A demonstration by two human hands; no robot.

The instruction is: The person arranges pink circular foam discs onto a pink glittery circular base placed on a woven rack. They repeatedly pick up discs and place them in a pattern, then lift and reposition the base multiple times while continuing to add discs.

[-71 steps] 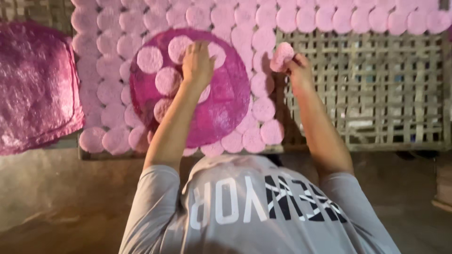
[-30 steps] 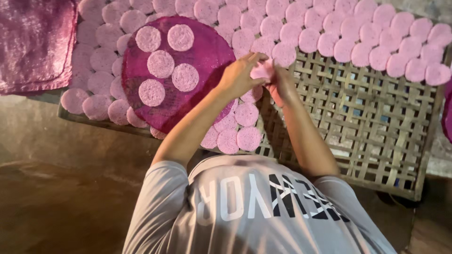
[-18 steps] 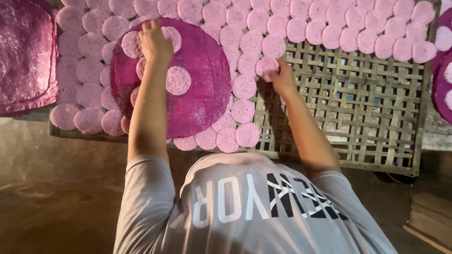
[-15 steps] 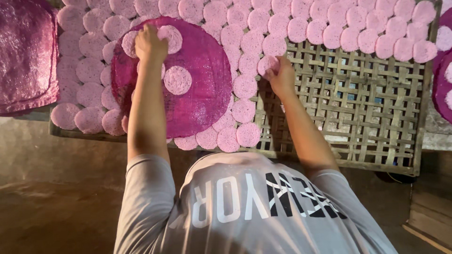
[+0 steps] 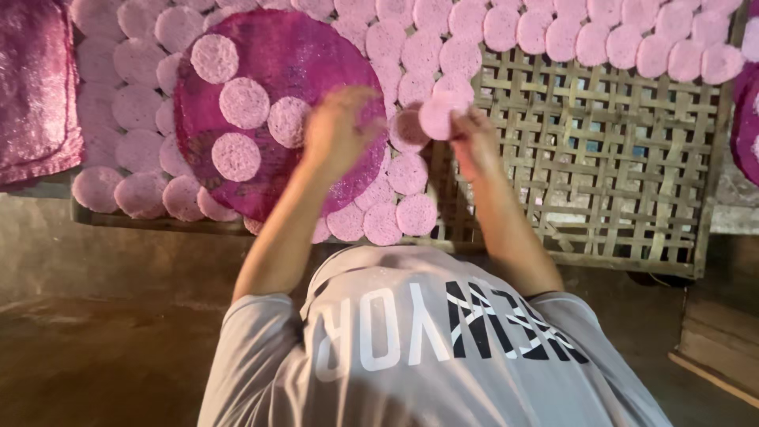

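A: What was nearest the camera?

B: The person's grey shirt (image 5: pixel 427 348) filled the bottom middle of the frame, with both forearms reaching up from it toward the woven rack (image 5: pixel 609 150).

A: And the hands?

B: The right hand (image 5: pixel 474 142) was just right of center. Its fingers were pinched shut on a pale pink disc (image 5: pixel 439 115), lifted at the rack's left edge, near the laid discs. The left hand (image 5: pixel 340 130) sat just left of it, blurred, fingers loosely curled. I could not tell whether it held anything. It hung over the right edge of the big magenta round (image 5: pixel 277 111).

A: What lay on that round?

B: Four pale discs (image 5: pixel 245 103), clustered on its left half, upper left of center in the frame.

A: Further out?

B: Rows of discs (image 5: pixel 395 213) ringed the round, touching one another, and a double row (image 5: pixel 585 35) ran along the top edge to the upper right. The right part of the rack showed bare slats. A magenta sheet (image 5: pixel 35 87) lay at the far left, and the edge of another round (image 5: pixel 747 119) showed at the far right. Below the rack was a brown floor (image 5: pixel 103 348).
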